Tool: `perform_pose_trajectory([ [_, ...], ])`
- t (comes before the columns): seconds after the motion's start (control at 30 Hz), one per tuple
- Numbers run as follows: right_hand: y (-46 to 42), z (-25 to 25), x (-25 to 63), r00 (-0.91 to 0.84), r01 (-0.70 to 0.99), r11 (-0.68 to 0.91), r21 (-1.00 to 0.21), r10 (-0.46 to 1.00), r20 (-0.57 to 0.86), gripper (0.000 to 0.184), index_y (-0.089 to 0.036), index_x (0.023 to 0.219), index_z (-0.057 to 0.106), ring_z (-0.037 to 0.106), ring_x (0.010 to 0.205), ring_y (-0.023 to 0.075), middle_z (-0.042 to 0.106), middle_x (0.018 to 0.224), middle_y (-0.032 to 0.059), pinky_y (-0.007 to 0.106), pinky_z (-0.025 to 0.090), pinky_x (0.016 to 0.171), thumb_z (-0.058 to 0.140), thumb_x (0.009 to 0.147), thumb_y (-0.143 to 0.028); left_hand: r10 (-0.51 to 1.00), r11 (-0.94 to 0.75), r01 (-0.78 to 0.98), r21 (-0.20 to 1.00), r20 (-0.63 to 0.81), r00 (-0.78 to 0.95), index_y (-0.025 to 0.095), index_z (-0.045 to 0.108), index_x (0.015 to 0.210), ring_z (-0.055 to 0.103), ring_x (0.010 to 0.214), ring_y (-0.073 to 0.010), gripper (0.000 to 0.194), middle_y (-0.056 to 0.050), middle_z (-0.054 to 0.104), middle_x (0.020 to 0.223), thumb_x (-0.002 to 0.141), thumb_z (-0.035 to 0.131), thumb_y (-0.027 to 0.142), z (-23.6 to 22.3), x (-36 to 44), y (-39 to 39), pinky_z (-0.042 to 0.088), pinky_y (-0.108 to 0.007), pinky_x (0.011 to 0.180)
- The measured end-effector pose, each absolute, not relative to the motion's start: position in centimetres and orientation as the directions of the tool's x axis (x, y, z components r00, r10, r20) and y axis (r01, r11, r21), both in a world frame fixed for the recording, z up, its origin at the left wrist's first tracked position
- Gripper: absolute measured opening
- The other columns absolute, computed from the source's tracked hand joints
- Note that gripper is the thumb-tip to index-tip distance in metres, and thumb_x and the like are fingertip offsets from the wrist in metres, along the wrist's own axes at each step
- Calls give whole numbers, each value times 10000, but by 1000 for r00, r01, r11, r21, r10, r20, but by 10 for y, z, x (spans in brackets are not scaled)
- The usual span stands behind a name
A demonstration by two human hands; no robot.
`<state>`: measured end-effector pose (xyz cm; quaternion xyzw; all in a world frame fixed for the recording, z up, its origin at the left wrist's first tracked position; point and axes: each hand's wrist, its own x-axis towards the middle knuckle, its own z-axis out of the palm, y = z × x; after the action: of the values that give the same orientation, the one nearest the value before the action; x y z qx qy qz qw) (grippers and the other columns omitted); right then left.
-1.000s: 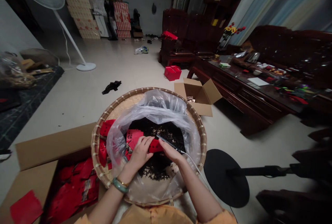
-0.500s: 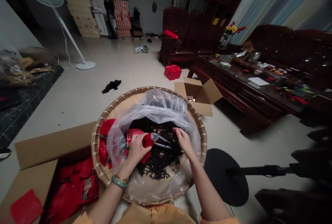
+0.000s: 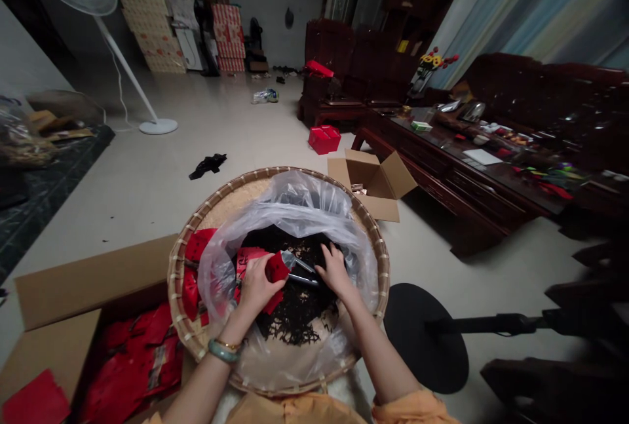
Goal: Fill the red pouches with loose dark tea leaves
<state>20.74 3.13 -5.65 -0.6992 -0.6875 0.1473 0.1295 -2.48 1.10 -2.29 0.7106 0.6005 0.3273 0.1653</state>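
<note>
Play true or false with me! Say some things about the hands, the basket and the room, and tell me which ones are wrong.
1. The left hand holds a red packet. True.
2. The green bangle is on the right wrist. False: the green bangle is on the left wrist.
3. The clear plastic bag sits inside the round basket. True.
4. The fan with the white pole lies on its side. False: that fan stands upright.
5. The red flowers and yellow flowers are in the basket. False: they are beyond it, near the curtain.
</note>
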Motion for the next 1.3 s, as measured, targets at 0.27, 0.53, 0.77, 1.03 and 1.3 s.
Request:
perform_pose_trajectory([
  [0.27, 40, -52, 192, 72, 952, -83, -296, 996, -47, 835, -229, 1402, 301, 283, 1267, 411, 269, 1438, 209, 522, 327, 939, 687, 698, -457, 962, -224, 726, 650, 265, 59, 194, 545, 1094, 540, 990, -277, 512, -79, 619, 1019, 622, 704, 308, -24, -25, 10, 471, -397, 835],
  [0.53, 28, -53, 178, 24, 956, -3, -293, 997, 69, 732, -268, 1360, 376, 405, 1123, 350, 313, 1406, 194, 489, 394, 860, 655, 722, -494, 970, -201, 714, 670, 237, 51, 189, 543, 1093, 559, 985, -269, 517, -79, 621, 1018, 620, 710, 317, -25, -24, 10, 491, -369, 790],
  [0.77, 33, -57, 178, -88, 897, 126, -423, 990, 108, 404, -259, 1160, 568, 443, 1103, 273, 440, 1289, 124, 396, 443, 838, 630, 762, -279, 973, -196, 709, 678, 225, 53, 187, 539, 1100, 576, 963, -265, 522, -87, 622, 1045, 627, 706, 332, -26, -21, 10, 501, -359, 759],
  [1.03, 43, -53, 185, 262, 206, -34, -978, 965, 21, 276, -208, 927, 652, 581, 861, 181, 642, 910, 22, 311, 488, 792, 653, 653, -185, 954, -231, 723, 651, 296, 38, 183, 557, 1063, 607, 876, -244, 493, -70, 640, 978, 620, 707, 342, -24, -27, 12, 513, -348, 712],
  [1.3, 37, -43, 196, -47, -796, -344, -498, 855, -516, 163, -185, 861, 623, 623, 611, 141, 673, 713, 10, 269, 526, 562, 535, 752, -269, 957, -224, 719, 658, 288, 36, 188, 548, 1071, 619, 806, -224, 504, -66, 639, 974, 624, 710, 356, -24, -24, 13, 522, -349, 690],
])
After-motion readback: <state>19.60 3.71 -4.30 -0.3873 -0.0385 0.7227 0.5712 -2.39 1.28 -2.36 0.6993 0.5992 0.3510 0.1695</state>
